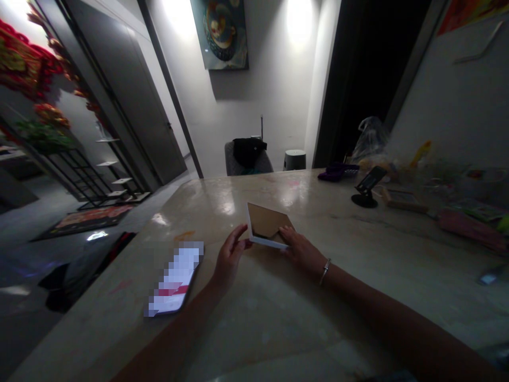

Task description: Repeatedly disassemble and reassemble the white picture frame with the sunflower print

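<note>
A thin white-edged frame or shallow box [264, 218] with a flat brown face is held tilted just over the marble-look table [254, 329]. My right hand [302, 250] grips its right side, fingers lying on the brown face and the thumb hidden below the edge. At its left corner, my left hand [231, 253] pinches the white edge between thumb and fingers. To the left of my left hand lies a phone [175, 281] with a lit, pixelated screen. A silver bracelet [325, 270] circles my right wrist.
On the right stand a black phone stand [366, 188], a wooden frame [405, 199], a purple cloth item [338, 172] and a pink item [469, 229]. A grey chair [229, 159] with dark clothing is beyond the far table edge, beside a white-topped bin-like object [295, 159].
</note>
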A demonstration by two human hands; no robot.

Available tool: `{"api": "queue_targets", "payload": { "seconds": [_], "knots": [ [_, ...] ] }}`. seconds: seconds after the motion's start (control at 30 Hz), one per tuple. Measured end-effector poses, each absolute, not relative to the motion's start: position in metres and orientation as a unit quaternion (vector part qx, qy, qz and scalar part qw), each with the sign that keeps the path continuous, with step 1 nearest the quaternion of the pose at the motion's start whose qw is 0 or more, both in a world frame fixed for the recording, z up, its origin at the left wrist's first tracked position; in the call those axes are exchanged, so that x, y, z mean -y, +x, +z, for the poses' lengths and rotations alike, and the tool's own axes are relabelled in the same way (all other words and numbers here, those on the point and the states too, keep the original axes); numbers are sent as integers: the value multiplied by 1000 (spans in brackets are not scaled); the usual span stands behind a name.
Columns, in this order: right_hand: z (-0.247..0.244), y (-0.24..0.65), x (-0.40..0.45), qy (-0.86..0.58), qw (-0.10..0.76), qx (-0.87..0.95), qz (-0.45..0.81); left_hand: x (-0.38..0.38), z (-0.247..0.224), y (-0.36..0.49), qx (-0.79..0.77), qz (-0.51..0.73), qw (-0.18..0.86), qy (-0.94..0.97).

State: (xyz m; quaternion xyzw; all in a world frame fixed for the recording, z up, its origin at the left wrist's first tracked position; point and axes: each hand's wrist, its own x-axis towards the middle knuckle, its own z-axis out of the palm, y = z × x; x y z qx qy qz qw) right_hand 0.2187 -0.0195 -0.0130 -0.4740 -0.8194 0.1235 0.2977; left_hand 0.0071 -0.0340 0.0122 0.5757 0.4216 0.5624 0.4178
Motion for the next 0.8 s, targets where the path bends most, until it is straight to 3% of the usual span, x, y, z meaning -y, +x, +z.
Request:
{"api": "queue_targets", "payload": {
  "seconds": [0.2, 0.37, 0.67, 0.8],
  "knots": [
    [-1, 219, 26, -490, 391, 756, 188, 33, 9, 7, -419, 541, 429, 589],
    [5, 218, 30, -507, 401, 724, 242, 33, 7, 6, -426, 523, 436, 596],
    [5, 218, 29, -511, 402, 724, 229, 26, 0, 3, -441, 505, 439, 598],
    [4, 217, 27, -513, 427, 685, 294, 22, -6, 0, -470, 474, 434, 605]
  ]
}}
